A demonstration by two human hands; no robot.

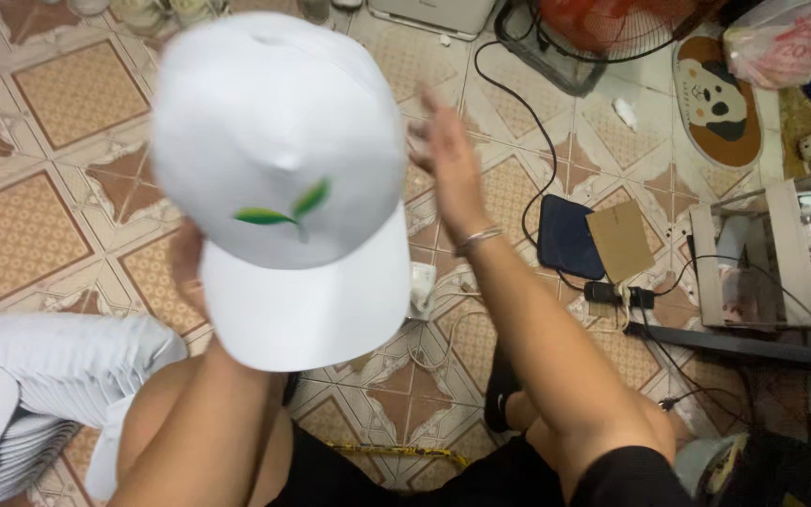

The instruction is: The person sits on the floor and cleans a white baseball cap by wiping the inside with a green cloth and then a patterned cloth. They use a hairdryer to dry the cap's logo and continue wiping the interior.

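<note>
A white baseball cap (279, 178) is held up over a patterned tile floor (49, 103), its brim pointing toward the wearer of the camera. It looks light and soft in the crown, stiffer in the brim; the brim edge or the crown's base seem the surest places to hold it. The left hand (188, 268), mostly hidden behind the cap, grips it from beneath. The right hand (448, 164) is open, fingers spread, blurred, just beside the crown. A small green leaf emblem marks the front panel. A stack of white caps (39, 394) lies at lower left.
</note>
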